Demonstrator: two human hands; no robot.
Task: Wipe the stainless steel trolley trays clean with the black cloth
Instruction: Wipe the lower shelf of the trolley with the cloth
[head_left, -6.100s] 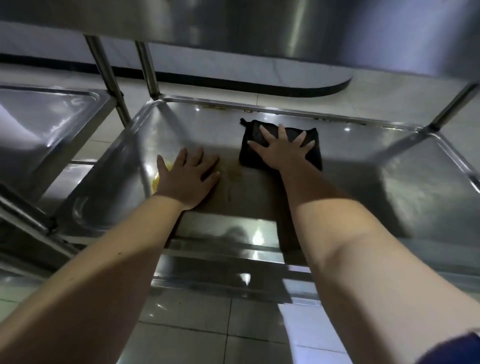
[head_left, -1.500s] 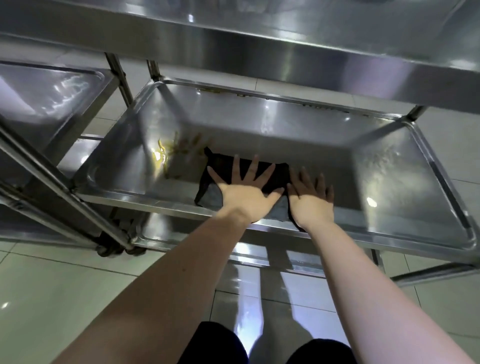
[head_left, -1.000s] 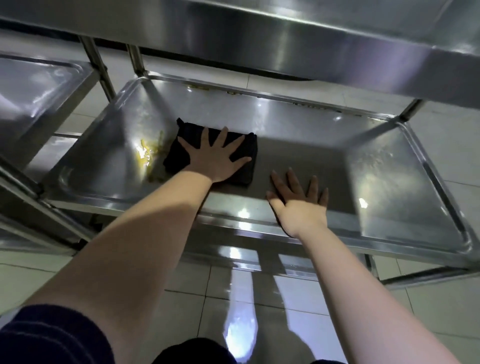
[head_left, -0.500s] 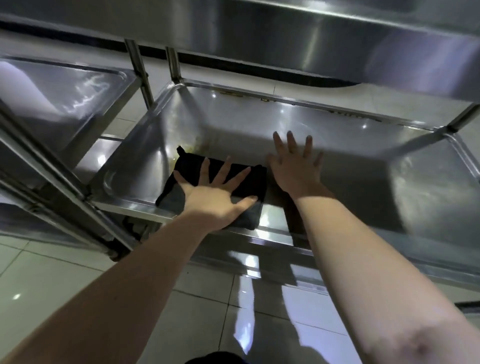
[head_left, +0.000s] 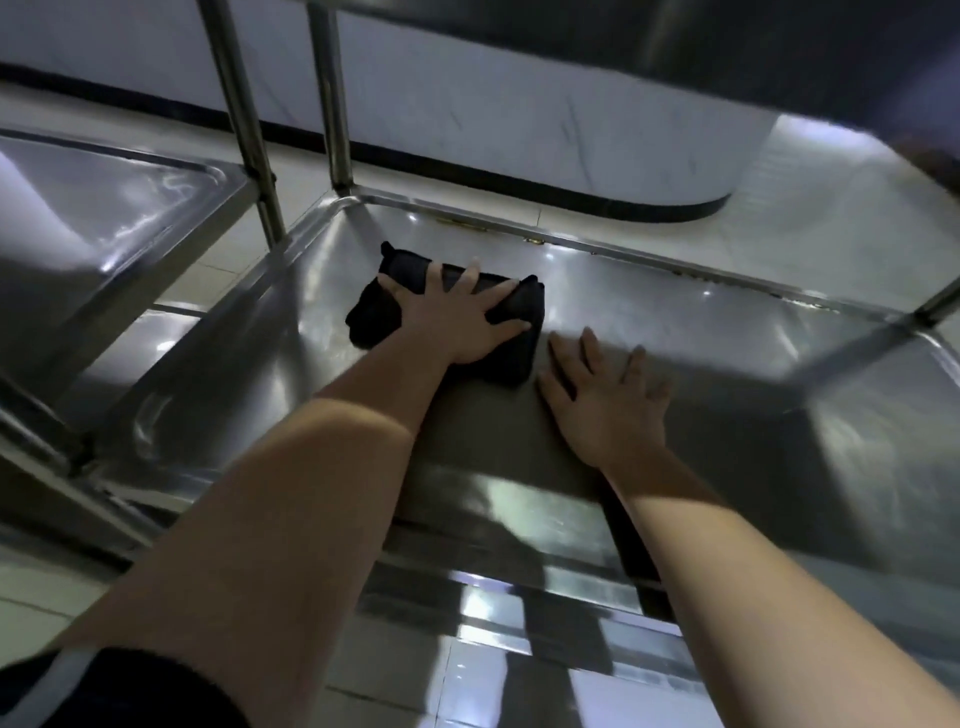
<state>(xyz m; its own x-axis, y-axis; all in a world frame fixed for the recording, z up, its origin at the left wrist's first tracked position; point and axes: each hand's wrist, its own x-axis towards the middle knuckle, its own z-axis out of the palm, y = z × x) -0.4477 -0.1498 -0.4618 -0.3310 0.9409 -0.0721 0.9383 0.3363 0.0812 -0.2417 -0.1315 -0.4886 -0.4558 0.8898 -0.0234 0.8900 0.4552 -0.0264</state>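
Note:
A folded black cloth lies on the floor of the stainless steel trolley tray, towards its far left part. My left hand presses flat on the cloth with straight, spread fingers. Just right of the cloth, my right hand rests flat on the bare tray floor, fingers spread. The part of the cloth under my left palm is hidden.
A second steel tray stands to the left, behind two upright posts. The trolley's upper tray overhangs at the top. A lower shelf and tiled floor show below the tray's near rim.
My left hand has pushed the cloth from the tray's near edge towards the far left corner. My right hand has drawn back towards me and now lies beside the cloth.

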